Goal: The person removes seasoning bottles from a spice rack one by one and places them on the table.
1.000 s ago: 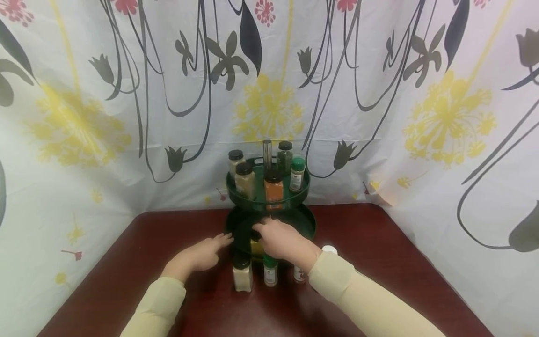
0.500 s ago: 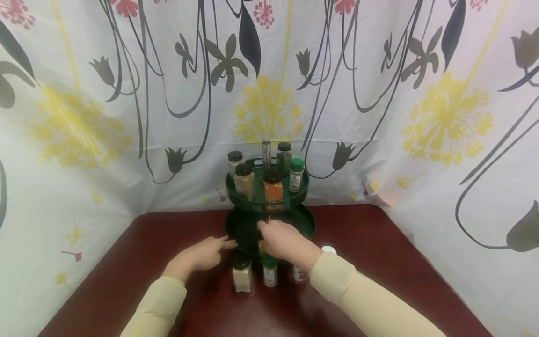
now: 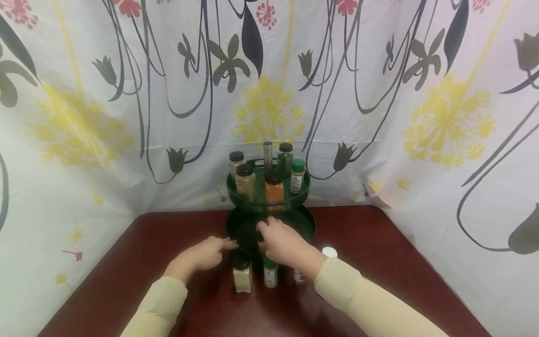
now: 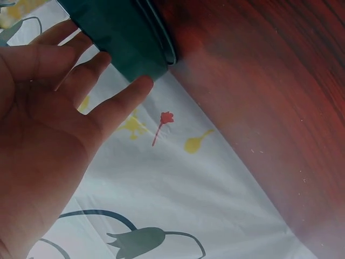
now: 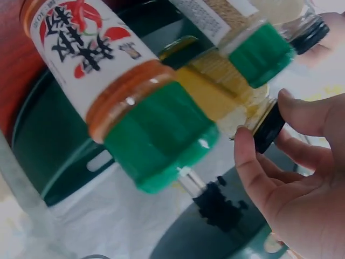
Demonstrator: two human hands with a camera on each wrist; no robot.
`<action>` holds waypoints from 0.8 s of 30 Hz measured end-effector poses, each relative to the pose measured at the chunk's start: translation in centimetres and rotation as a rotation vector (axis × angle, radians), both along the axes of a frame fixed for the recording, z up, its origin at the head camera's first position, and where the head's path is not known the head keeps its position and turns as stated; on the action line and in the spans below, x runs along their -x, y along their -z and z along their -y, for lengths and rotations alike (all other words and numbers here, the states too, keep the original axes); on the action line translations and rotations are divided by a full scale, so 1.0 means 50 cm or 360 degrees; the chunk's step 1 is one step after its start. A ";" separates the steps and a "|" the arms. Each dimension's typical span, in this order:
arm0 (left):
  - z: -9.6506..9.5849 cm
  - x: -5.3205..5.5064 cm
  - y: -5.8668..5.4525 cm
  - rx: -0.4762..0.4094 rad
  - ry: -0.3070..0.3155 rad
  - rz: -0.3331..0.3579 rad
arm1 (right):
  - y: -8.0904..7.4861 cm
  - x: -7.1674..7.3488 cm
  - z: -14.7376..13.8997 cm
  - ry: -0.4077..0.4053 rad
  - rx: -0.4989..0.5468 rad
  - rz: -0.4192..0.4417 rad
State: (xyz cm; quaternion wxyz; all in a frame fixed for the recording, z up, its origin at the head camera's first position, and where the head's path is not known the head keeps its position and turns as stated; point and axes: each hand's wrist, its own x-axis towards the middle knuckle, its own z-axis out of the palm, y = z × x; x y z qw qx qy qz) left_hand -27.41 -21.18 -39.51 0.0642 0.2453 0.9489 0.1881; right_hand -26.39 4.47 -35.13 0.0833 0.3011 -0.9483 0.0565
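Observation:
In the right wrist view, my right hand (image 5: 302, 162) pinches the black lid (image 5: 271, 128) of a clear jar of yellow powder (image 5: 210, 91). From the head camera that jar is mostly hidden behind the right hand (image 3: 286, 243), over the front of the lower tray (image 3: 240, 227) of a dark green two-tier rack. My left hand (image 3: 206, 252) reaches to the left side of this tray. Its extended fingers touch the green wall (image 4: 121, 40) in the left wrist view. Close by stand a cream-coloured powder jar (image 3: 243, 280) and a green-capped shaker (image 3: 271, 276).
The upper tray (image 3: 294, 202) carries several spice jars, among them an orange one (image 3: 274, 193), around a metal post (image 3: 267, 157). A green-capped chili jar (image 5: 161, 135) and a white-capped container (image 3: 330, 252) stand by the right forearm. A patterned curtain (image 3: 168, 131) surrounds the table (image 3: 177, 224).
My left fingers have shifted right and lower against the tray edge. The right hand has moved slightly right with the yellow powder jar, which is now more hidden behind it.

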 end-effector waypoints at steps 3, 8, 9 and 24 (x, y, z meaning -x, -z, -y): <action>0.002 0.001 -0.003 -0.0005 0.0013 -0.0016 | -0.010 -0.015 0.003 -0.0062 0.0022 -0.0092; 0.004 0.003 -0.003 -0.0007 -0.0010 0.0002 | -0.027 -0.044 0.011 -0.0182 0.0041 -0.0248; 0.004 0.003 -0.003 -0.0009 -0.0013 0.0006 | -0.030 -0.049 0.012 -0.0204 0.0040 -0.0279; 0.040 0.014 0.036 -0.0190 -0.0036 -0.0121 | -0.061 -0.076 0.042 -0.0354 0.0598 -0.0058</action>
